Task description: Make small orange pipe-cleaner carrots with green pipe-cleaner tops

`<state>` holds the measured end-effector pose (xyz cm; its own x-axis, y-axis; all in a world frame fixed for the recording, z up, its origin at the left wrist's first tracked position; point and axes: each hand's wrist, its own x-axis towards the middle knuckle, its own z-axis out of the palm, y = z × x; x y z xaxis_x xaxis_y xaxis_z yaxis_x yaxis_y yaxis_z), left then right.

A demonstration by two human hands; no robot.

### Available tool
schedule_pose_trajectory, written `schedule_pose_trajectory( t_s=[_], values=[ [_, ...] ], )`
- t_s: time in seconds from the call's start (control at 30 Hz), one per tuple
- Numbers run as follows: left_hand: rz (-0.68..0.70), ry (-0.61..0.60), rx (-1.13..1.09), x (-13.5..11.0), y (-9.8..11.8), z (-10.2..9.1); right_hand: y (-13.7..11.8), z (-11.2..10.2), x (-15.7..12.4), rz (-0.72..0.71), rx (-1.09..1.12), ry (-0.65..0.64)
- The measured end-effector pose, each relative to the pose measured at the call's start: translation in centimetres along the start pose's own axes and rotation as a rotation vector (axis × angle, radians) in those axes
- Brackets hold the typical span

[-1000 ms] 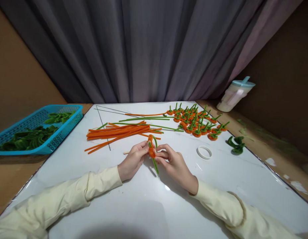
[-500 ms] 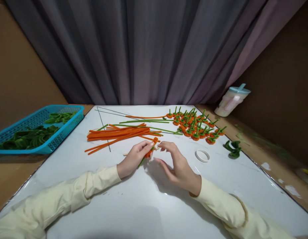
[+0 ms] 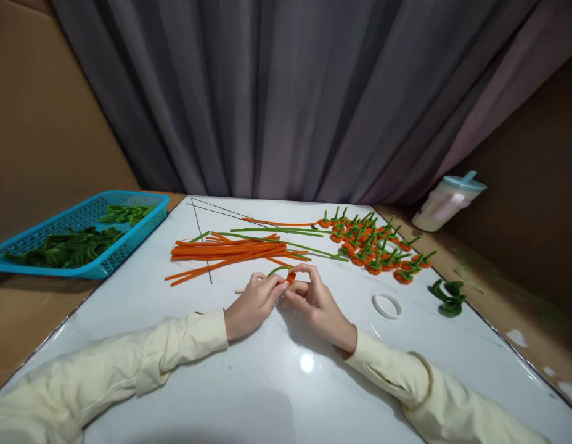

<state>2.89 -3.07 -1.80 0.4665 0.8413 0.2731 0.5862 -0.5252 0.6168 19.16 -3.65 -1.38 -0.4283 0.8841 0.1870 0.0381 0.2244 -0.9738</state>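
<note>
Above the middle of the table, my left hand [image 3: 254,303] is closed in a pinch on a small orange pipe-cleaner piece [image 3: 291,277]. A green pipe cleaner [image 3: 278,268] arches up from behind the fingers. From the other side, my right hand [image 3: 319,306] grips the same piece between thumb and forefinger. My fingers cover most of it, so its full shape is hidden. Just beyond the hands lies a bundle of loose orange pipe cleaners [image 3: 225,250]. The tip of a pale thin stick [image 3: 240,290] shows beside my left hand.
Several finished orange pieces with green stems [image 3: 373,246] cluster at the back right. Nearby are a white tape ring [image 3: 386,306] and dark green curled pieces [image 3: 447,297]. A blue basket [image 3: 98,269] of green pieces stands left; a lidded cup [image 3: 447,202] stands right.
My right hand has closed in from being apart with spread fingers and now grips the orange piece. The green pipe cleaner now arches above my left fingers. The view has shifted slightly.
</note>
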Motion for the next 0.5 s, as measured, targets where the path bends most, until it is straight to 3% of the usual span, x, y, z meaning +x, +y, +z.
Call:
schedule_pose_trajectory(
  t_s=[0.17, 0.33, 0.5],
  values=[
    [0.175, -0.031, 0.148, 0.1, -0.9, -0.4, 0.5, -1.3, 0.5, 0.125, 0.244, 0.029],
    [0.192, -0.072, 0.198, 0.6, -1.4, -1.2, 0.9, -3.2, 1.6, 0.201, 0.389, 0.02],
    [0.212, -0.066, 0.222, 0.8, -1.4, -1.5, 1.0, -3.7, 1.7, 0.233, 0.372, -0.064]
  ],
)
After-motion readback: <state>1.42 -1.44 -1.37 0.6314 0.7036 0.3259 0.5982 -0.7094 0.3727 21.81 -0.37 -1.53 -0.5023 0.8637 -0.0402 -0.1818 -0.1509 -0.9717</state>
